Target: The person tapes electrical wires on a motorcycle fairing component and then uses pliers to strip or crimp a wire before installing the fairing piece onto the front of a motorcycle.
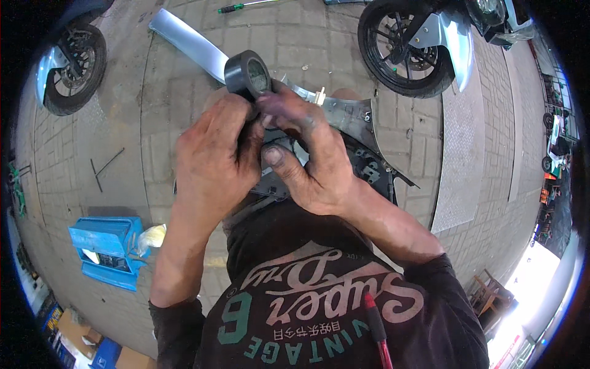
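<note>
A roll of black tape [247, 74] stands up from the fingertips of my left hand [215, 150], which is closed on its lower edge. My right hand [319, 154] is close beside it, fingers bent in against the roll's near edge and smeared by motion. Its thumb points toward my left hand. Whatever those fingers pinch is hidden. Beneath both hands lies a curved grey plastic panel [353, 115] with dark parts [369, 166] on its inner side. My hands cover much of it.
A long silvery panel [190, 43] lies on the paving beyond the roll. Scooter wheels stand at the far right [402, 49] and far left [77, 71]. A screwdriver [232, 8] lies at the far edge. Left of me sits an open blue toolbox [107, 227].
</note>
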### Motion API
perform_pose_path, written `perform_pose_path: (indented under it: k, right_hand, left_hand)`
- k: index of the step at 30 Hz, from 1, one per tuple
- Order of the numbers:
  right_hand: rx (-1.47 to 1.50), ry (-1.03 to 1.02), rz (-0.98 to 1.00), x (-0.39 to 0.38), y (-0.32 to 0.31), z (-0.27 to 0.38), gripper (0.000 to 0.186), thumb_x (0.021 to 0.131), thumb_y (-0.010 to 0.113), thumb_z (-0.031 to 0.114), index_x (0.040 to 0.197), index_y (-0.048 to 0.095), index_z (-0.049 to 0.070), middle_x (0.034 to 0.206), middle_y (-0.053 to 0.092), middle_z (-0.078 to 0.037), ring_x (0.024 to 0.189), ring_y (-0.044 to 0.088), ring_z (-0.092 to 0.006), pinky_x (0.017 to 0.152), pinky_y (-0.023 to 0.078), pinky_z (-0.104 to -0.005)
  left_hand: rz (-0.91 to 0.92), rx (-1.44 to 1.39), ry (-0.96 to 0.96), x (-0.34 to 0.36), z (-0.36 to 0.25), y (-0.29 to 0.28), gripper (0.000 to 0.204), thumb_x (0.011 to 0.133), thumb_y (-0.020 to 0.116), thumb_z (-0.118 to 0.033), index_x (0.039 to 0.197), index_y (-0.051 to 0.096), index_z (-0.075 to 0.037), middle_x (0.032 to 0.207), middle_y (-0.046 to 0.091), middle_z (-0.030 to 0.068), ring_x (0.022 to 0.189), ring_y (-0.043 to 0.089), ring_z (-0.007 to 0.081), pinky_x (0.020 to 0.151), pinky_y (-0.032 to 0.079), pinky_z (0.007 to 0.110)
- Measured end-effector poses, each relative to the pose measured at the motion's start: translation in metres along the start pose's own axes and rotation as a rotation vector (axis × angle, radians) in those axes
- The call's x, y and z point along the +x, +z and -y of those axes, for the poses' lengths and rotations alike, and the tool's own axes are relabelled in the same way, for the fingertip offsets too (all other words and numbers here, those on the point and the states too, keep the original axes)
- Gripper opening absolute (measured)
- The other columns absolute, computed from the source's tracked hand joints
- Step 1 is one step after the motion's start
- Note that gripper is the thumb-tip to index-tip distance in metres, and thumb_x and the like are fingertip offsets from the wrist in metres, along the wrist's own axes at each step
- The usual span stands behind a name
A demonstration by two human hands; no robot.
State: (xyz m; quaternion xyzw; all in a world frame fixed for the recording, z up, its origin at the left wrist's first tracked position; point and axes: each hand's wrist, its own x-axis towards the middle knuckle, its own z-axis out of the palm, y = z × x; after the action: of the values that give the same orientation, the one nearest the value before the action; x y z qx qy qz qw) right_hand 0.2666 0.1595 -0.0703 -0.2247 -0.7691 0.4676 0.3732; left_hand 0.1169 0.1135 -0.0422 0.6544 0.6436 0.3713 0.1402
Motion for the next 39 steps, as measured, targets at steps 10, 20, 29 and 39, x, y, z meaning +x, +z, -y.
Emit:
perform_pose_path:
  k: [10, 20, 29, 39]
  right_hand:
    - [0.276, 0.407, -0.248, 0.021, 0.003, 0.015, 0.035, 0.087, 0.056, 0.012, 0.118, 0.049, -0.003, 0.092, 0.063, -0.015, 0.079, 0.061, -0.0151, 0.071, 0.049, -0.0283]
    - [0.700, 0.589, -0.236, 0.043, -0.007, 0.020, 0.023, 0.085, 0.061, 0.010, 0.099, 0.059, -0.008, 0.084, 0.064, -0.008, 0.077, 0.056, -0.0091, 0.069, 0.046, -0.0221]
    - [1.215, 0.724, -0.178, 0.045, -0.020, 0.025, 0.024, 0.087, 0.055, 0.012, 0.106, 0.053, -0.003, 0.093, 0.059, -0.006, 0.083, 0.056, -0.0145, 0.073, 0.045, -0.0277]
    - [0.149, 0.507, 0.129, 0.043, -0.041, 0.016, 0.044, 0.068, 0.077, 0.038, 0.086, 0.064, 0.000, 0.078, 0.058, -0.010, 0.072, 0.058, -0.0212, 0.064, 0.044, -0.0341]
  left_hand:
    - [-0.071, 0.123, 0.162, 0.004, -0.003, 0.007, 0.024, 0.071, 0.059, 0.001, 0.092, 0.050, -0.003, 0.086, 0.055, 0.0154, 0.079, 0.056, 0.0346, 0.065, 0.046, 0.042]
    - [-0.054, 0.198, 0.224, 0.001, 0.004, 0.007, 0.025, 0.073, 0.058, 0.001, 0.097, 0.051, 0.001, 0.089, 0.055, 0.0207, 0.078, 0.055, 0.0409, 0.066, 0.046, 0.043]
    - [-0.226, -0.362, -0.242, 0.003, 0.000, 0.013, 0.026, 0.084, 0.057, -0.004, 0.106, 0.044, 0.000, 0.076, 0.061, 0.0140, 0.064, 0.062, 0.0284, 0.058, 0.047, 0.033]
    - [0.057, 0.015, -0.125, 0.014, 0.003, -0.005, 0.018, 0.085, 0.052, -0.005, 0.102, 0.049, 0.001, 0.079, 0.060, 0.0192, 0.071, 0.061, 0.0364, 0.062, 0.046, 0.040]
